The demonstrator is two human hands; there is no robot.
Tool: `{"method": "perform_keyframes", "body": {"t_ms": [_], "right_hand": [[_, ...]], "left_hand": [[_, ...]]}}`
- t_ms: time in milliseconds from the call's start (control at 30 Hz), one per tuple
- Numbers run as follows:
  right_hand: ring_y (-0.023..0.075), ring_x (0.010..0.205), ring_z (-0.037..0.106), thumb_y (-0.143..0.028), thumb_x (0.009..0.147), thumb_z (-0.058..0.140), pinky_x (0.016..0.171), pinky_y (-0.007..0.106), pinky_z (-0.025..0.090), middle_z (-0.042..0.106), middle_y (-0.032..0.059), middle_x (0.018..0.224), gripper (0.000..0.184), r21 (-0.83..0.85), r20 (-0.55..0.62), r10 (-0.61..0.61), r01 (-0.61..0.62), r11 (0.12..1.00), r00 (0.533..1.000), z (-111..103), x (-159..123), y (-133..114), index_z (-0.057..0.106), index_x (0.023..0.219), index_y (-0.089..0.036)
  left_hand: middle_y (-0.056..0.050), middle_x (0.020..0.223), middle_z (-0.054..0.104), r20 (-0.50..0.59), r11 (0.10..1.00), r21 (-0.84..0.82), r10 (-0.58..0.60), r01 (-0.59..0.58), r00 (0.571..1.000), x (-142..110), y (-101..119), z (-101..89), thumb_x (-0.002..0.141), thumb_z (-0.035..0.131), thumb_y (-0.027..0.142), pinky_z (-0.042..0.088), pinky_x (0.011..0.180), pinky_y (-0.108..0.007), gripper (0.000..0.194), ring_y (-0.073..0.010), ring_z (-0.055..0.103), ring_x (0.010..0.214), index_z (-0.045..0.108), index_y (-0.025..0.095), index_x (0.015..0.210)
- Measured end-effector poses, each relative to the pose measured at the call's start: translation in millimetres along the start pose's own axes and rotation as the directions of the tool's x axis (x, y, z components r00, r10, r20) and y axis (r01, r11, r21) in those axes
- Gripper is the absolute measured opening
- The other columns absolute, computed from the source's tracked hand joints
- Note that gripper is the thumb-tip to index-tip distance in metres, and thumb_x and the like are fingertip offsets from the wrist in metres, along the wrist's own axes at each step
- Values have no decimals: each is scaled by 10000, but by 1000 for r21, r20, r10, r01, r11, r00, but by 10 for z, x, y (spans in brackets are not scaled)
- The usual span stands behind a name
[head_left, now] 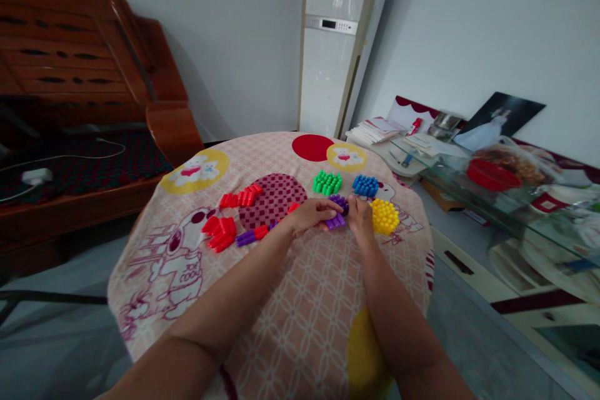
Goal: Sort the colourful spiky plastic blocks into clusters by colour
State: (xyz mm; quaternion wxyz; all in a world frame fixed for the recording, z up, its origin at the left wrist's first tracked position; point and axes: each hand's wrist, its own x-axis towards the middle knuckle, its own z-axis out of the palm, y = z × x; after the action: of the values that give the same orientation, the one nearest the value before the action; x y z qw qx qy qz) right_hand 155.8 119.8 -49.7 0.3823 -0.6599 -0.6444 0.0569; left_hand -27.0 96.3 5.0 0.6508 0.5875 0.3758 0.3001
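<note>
My left hand [312,214] is closed, its fingertips on a row of purple plastic peg-like pieces [335,222]. Right beside it, my right hand [360,215] is closed with the fingers bent in; what they grip is hidden. A darker purple cluster [338,202] of the same pieces lies between the hands. Behind them are a green cluster [327,182] and a blue cluster [365,185]. A yellow cluster [385,217] lies just right of my right hand. Toward the left are red pieces [219,233], another red group [241,196] and a purple-and-red row [253,235].
The pieces lie on a round table with a patterned pink cloth [290,300]. A wooden bench [169,119] stands at the left, a tall white cabinet-like unit [328,75] behind. To the right, a glass-topped stand [469,181] holds papers, a red bowl [493,175] and bags.
</note>
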Motion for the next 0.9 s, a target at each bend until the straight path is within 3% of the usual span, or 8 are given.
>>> {"method": "perform_keyframes", "body": {"t_ms": [133,233,300,400,467,533,700,900], "right_hand": [[205,661,536,-391,983,269,612,308,302,645,108,681,507,-16,-24,11,-11,1000,1000,3,-4,6,612,672,-185],[201,673,538,-383,985,280,622,305,303,651,107,699,490,-13,-37,6,-7,1000,999,7,-11,9,616,690,-183],[199,674,542,-372,988,284,624,304,299,647,105,692,485,-18,-23,6,-6,1000,1000,8,-12,9,619,695,-178],[195,674,551,-356,989,288,628,304,298,652,110,701,478,-26,-1,-8,8,1000,1000,2,-9,6,634,719,-166],[197,685,559,-346,985,294,631,304,302,666,120,726,467,-22,1,-25,25,999,1000,-5,-7,-1,646,740,-160],[200,693,565,-343,982,298,632,303,307,670,124,726,463,-11,-2,-28,28,1000,1000,-13,-7,-12,651,747,-158],[205,675,571,-353,987,275,627,303,310,627,97,626,483,35,15,-5,4,999,1000,-34,-15,-45,636,725,-167],[193,659,553,-362,977,295,611,297,296,636,91,662,471,20,1,21,-21,1000,1000,-39,-9,-37,598,664,-183]], "left_hand": [[-46,955,710,159,997,75,-2,-10,987,28,-142,87,650,799,229,514,677,-231,473,-115,616,745,689,146,1103],[-20,858,697,168,947,313,18,-70,986,44,-220,154,592,822,217,491,657,-235,517,-135,608,730,688,141,1086],[-28,860,692,161,831,537,67,-144,985,34,-240,236,583,823,210,494,687,-261,498,-165,616,765,694,141,1059],[-83,983,683,202,535,800,188,-272,961,-35,-207,376,605,794,180,496,820,-317,380,-235,621,930,712,142,974],[-114,1033,664,228,362,884,217,-295,949,-103,-166,449,641,768,185,488,882,-344,287,-273,609,1011,720,151,921],[-136,1050,652,244,258,920,210,-294,947,-164,-140,498,673,752,217,493,895,-365,253,-298,608,1034,724,156,916],[-154,994,691,254,201,937,168,-285,952,-204,-127,572,765,645,254,523,819,-370,274,-294,661,932,704,137,1005],[-139,947,720,86,140,985,139,-105,987,-166,7,498,899,452,227,528,755,-365,287,-271,688,860,715,152,986]]}}
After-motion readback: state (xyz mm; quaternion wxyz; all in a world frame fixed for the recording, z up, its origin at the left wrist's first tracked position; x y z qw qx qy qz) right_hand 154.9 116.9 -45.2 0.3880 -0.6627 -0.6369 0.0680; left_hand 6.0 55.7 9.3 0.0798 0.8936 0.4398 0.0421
